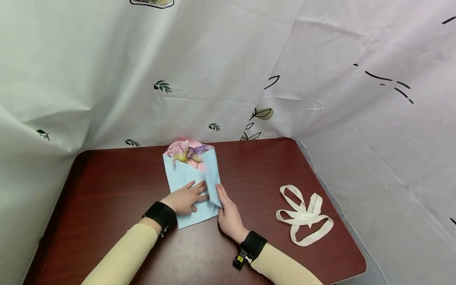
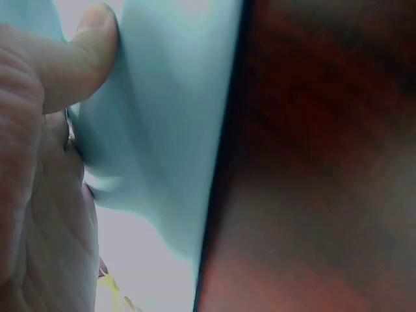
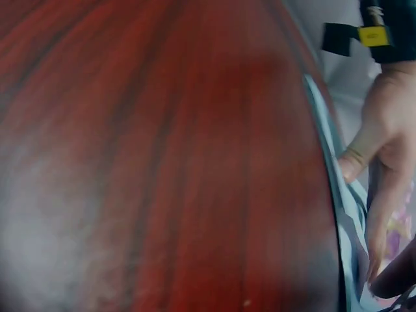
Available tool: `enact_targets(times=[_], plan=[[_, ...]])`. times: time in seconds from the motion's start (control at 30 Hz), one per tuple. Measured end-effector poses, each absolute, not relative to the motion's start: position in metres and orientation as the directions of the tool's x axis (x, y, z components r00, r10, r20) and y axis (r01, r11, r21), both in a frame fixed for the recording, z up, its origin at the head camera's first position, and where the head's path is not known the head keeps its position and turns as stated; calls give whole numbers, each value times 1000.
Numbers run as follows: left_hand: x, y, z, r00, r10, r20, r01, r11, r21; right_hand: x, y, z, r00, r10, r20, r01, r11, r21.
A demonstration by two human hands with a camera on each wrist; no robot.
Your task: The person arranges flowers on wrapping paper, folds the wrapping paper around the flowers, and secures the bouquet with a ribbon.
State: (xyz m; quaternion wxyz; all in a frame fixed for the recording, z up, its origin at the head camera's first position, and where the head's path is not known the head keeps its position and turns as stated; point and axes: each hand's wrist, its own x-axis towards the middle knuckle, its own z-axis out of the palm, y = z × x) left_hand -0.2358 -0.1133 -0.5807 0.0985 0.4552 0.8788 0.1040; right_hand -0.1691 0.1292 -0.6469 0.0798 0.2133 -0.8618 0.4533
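Observation:
A light blue paper wrap [image 1: 189, 180] lies on the dark red table [image 1: 117, 186], with pink, purple and yellow flowers [image 1: 187, 151] showing at its far end. My left hand [image 1: 185, 198] lies flat on the wrap's lower part, fingers straight and pointing right. In the left wrist view its thumb [image 2: 78, 52] presses on the blue paper [image 2: 169, 130]. My right hand [image 1: 225, 208] is at the wrap's right side, its straight fingers against the folded right flap [image 1: 212, 178], which looks blurred. The right wrist view shows my left hand [image 3: 383, 149] on the paper's edge [image 3: 338, 195].
A cream ribbon [image 1: 303, 215] lies in loose loops on the table to the right of my right hand. White printed cloth [image 1: 228, 71] hangs behind and to both sides of the table. The table's right edge [image 1: 338, 209] is near the ribbon.

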Motion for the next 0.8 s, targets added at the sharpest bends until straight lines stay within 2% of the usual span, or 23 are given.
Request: enact_targets(times=[0.07, 0.17, 0.23, 0.3, 0.47, 0.53, 0.6, 0.7, 0.8], plan=[[-231, -115, -583, -604, 795, -57, 753, 592, 288, -170, 131, -657, -878, -356, 319, -471, 531, -704], [-224, -117, -587, -701, 709, -76, 643, 674, 363, -166, 132, -657, -856, -429, 288, -508, 594, -624], [-221, -120, -588, -761, 640, -107, 548, 722, 423, -162, 133, -655, -842, -454, 292, -532, 608, -589], [-220, -121, -590, -794, 601, -89, 511, 740, 437, -160, 133, -654, -835, -464, 296, -544, 614, -572], [-226, -125, -587, -841, 541, 29, 493, 743, 452, -160, 133, -657, -856, -434, 282, -508, 602, -616], [-231, -125, -583, -864, 504, 13, 450, 759, 471, -159, 132, -654, -866, -423, 268, -488, 595, -639], [-237, -125, -579, -869, 495, -20, 440, 789, 428, -159, 132, -650, -874, -416, 253, -471, 591, -655], [-247, -124, -573, -856, 516, -39, 476, 815, 330, -157, 130, -646, -883, -401, 244, -451, 580, -678], [-254, -125, -568, -854, 519, -17, 486, 810, 328, -156, 129, -643, -880, -408, 244, -458, 592, -663]])
